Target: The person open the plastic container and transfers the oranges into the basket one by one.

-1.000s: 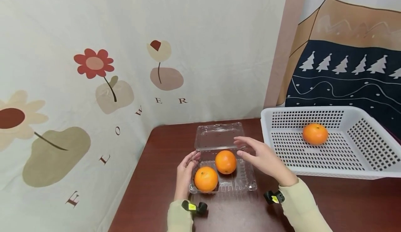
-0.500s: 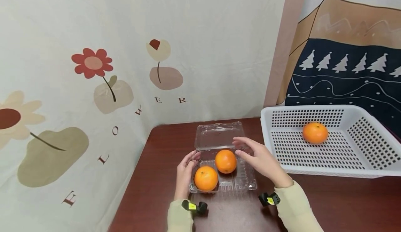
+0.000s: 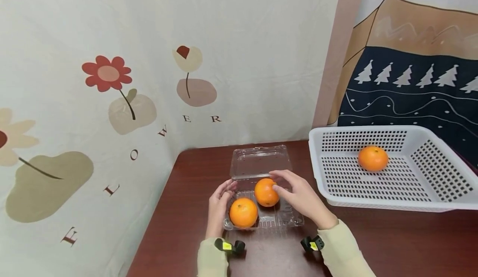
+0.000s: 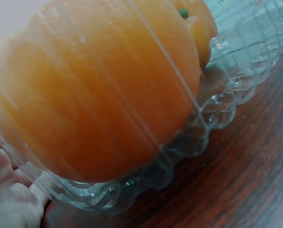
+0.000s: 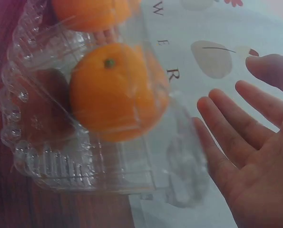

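Observation:
A clear plastic clamshell box (image 3: 289, 218) lies on the table, its lid (image 3: 257, 161) folded back behind it. Two oranges sit in the box: one at the front left (image 3: 243, 213), the other at the back middle (image 3: 267, 192). My left hand (image 3: 218, 206) rests along the box's left side, fingers loosely bent; the left wrist view shows a few fingers (image 4: 10, 194) by the wall. Above the box's right side is my right hand (image 3: 304, 196), its thumb overlapping the back orange in the head view. The right wrist view shows relaxed, spread fingers (image 5: 241, 128) holding nothing.
A white perforated basket (image 3: 325, 185) stands to the right, with one orange (image 3: 373, 158) in it. The reddish-brown table (image 3: 186, 202) meets a wall hanging (image 3: 261, 61) printed with flowers along its back and left edges.
My right hand has moved left and slightly down, coming over the box beside the back orange. My left hand stays at the box's left side. The head view has shifted slightly.

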Tool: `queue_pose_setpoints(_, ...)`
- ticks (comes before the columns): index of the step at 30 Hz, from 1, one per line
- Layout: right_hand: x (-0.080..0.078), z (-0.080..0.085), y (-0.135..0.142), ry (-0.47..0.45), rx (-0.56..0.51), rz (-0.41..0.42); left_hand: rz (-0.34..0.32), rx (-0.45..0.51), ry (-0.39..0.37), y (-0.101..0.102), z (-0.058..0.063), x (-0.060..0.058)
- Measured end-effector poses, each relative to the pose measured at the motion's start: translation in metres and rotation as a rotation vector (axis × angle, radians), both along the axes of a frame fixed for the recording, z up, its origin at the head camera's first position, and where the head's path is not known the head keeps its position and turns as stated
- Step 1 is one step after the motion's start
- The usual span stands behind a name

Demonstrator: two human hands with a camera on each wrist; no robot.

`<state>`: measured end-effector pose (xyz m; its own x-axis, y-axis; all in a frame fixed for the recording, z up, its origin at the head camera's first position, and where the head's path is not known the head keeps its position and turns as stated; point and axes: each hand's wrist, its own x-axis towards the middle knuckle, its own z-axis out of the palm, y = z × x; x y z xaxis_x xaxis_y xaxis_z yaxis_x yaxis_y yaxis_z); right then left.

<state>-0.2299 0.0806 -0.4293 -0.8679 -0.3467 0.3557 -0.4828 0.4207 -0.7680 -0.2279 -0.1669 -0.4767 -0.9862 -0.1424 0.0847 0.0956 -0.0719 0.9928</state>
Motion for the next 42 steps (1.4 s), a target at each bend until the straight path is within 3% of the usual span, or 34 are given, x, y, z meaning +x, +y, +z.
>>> queue_pose_setpoints(6,0.000,-0.006,-0.003,0.022,-0.007,0.003,0.003,-0.006,-0.013,-0.001,0.000,0.000)
queue_pose_setpoints(15,-0.001,-0.013,-0.006,0.039,0.103,0.016,-0.003,-0.019,-0.004,-0.002,-0.002,-0.001)
queue_pose_setpoints(25,-0.001,-0.020,-0.012,0.052,0.193,0.090,-0.004,-0.032,-0.010,-0.002,-0.002,-0.002)
queue_pose_setpoints(42,-0.001,-0.028,-0.019,0.152,0.314,0.023,-0.008,-0.019,-0.004,-0.001,-0.002,-0.001)
